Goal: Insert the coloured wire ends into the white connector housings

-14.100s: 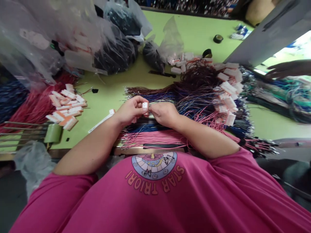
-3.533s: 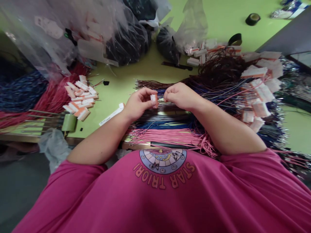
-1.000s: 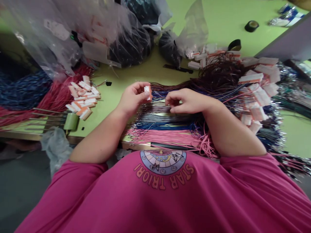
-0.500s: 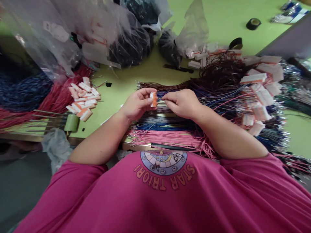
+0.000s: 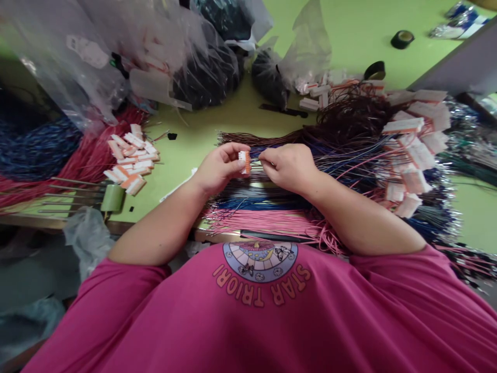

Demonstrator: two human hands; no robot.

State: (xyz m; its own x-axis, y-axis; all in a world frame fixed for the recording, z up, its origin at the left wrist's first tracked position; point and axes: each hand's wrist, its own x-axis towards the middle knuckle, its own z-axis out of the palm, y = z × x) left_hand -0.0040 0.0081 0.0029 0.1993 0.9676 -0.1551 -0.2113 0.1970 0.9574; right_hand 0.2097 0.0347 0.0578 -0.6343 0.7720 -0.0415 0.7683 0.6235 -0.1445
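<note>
In the head view, my left hand (image 5: pixel 221 167) pinches a small white and orange connector housing (image 5: pixel 244 162) between thumb and fingers. Just to its right, my right hand (image 5: pixel 290 165) is closed in a pinch on a thin wire (image 5: pixel 256 159), whose end points at the orange side of the housing. Whether the wire tip sits inside the housing is too small to tell. Under both hands lie sorted rows of wires: brown ones (image 5: pixel 252 137) at the back, then purple, white and blue (image 5: pixel 252 203), and pink wires (image 5: pixel 264 220) at the front edge.
Loose white and orange connectors (image 5: pixel 134 160) are piled at left, near a green block with metal rods (image 5: pixel 112 198). Wired connectors (image 5: pixel 417 150) heap up at right. Plastic bags (image 5: pixel 209 62) stand at the back, with black tape rolls (image 5: pixel 403 39) at the far right.
My right hand has shifted slightly, its fingers curled more over the wire. The connector housing in my left hand has barely moved. The whole view has drifted a little.
</note>
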